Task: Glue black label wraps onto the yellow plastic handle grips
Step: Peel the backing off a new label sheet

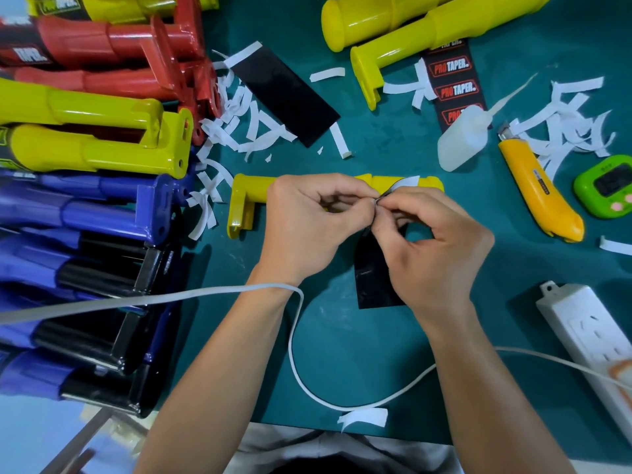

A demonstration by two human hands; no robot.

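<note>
A black label wrap [374, 275] hangs between my hands over the green mat. My right hand [434, 241] pinches its top corner, and my left hand [307, 224] pinches a white backing strip [407, 182] at the same corner. Behind my hands a yellow handle grip [249, 193] lies flat, partly hidden by my fingers. Another black label wrap [287, 94] lies face down farther back. A printed PRO TAPER label strip [456, 87] lies at the back right beside a white glue bottle [461, 142].
Stacks of red, yellow and blue grips [85, 138] fill the left side. More yellow grips [410, 25] lie at the back. A yellow utility knife [537, 193], green timer [605, 191], white power strip [588, 336], white cable [294, 336] and several white paper scraps [239, 107] lie around.
</note>
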